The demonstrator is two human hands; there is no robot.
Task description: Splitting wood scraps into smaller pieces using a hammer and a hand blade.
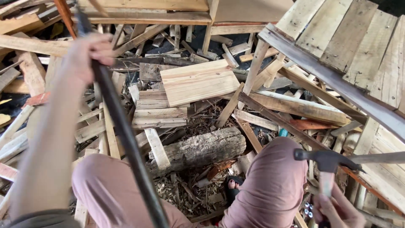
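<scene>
Head view looks down on a seated person's knees amid scrap wood. Left hand (89, 55) is closed around a long dark bar (122, 126), which slants from the upper left down past the left knee to the bottom edge. Right hand (337, 209), at the lower right, grips the pale handle of a hammer (327, 162), its dark head upright above the fingers and beside the right knee. Between the knees lies a rough log (202, 147) on chips. Beyond it rests a pale board (198, 82) on loose slats, and a pallet (350, 46) leans at the right.
</scene>
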